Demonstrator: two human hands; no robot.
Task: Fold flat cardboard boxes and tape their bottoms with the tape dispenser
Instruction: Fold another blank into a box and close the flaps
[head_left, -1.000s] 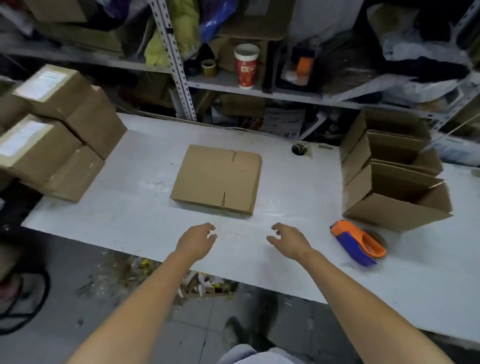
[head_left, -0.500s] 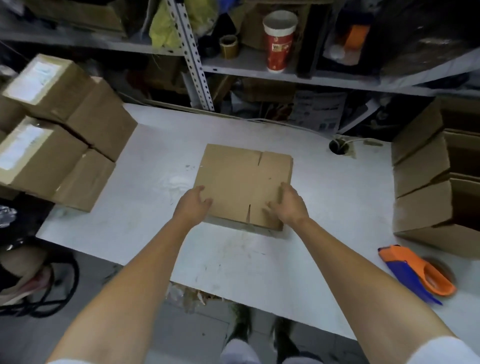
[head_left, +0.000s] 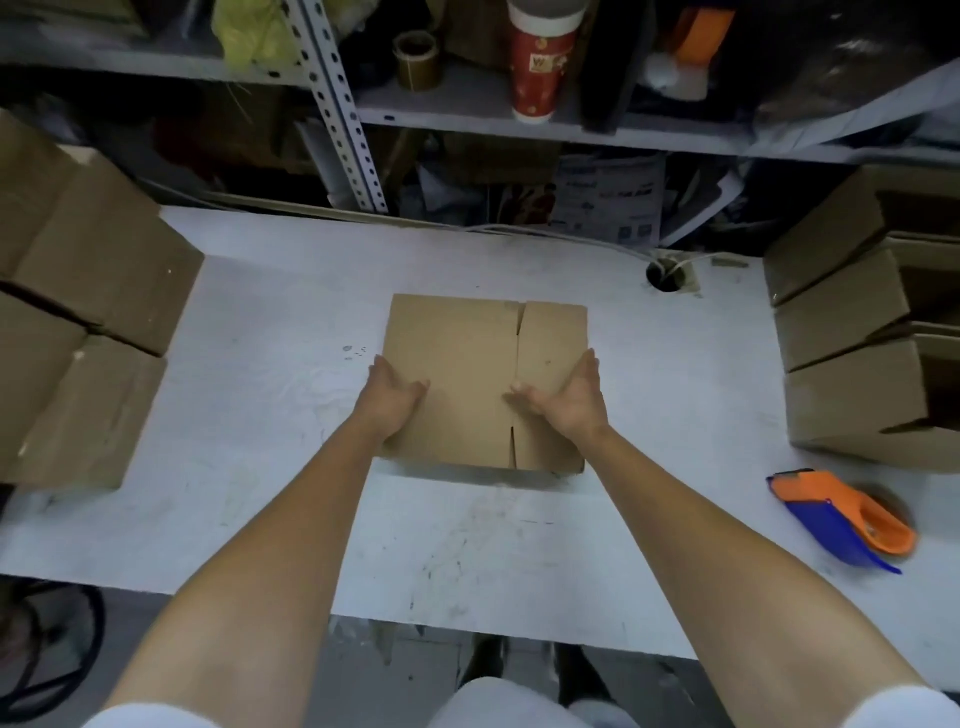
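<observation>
A flat brown cardboard box (head_left: 467, 353) lies in the middle of the white table (head_left: 291, 426), its flap slits facing me and away. My left hand (head_left: 394, 392) grips its left edge, thumb on top. My right hand (head_left: 563, 397) grips the right edge, thumb resting on the top face near the fold line. The near edge looks slightly raised, with a shadow beneath. An orange and blue tape dispenser (head_left: 844, 517) lies on the table at the right, apart from both hands.
Closed cardboard boxes (head_left: 88, 291) are stacked at the table's left end. Folded open boxes (head_left: 852, 332) are stacked at the right end. A cable hole (head_left: 665, 273) sits behind the flat box. Cluttered metal shelves (head_left: 493, 109) with a red paper cup (head_left: 540, 57) rise behind the table.
Both hands reached forward from the table's near edge to the flat box, then slid out to its left and right edges and gripped them. The camera moved closer.
</observation>
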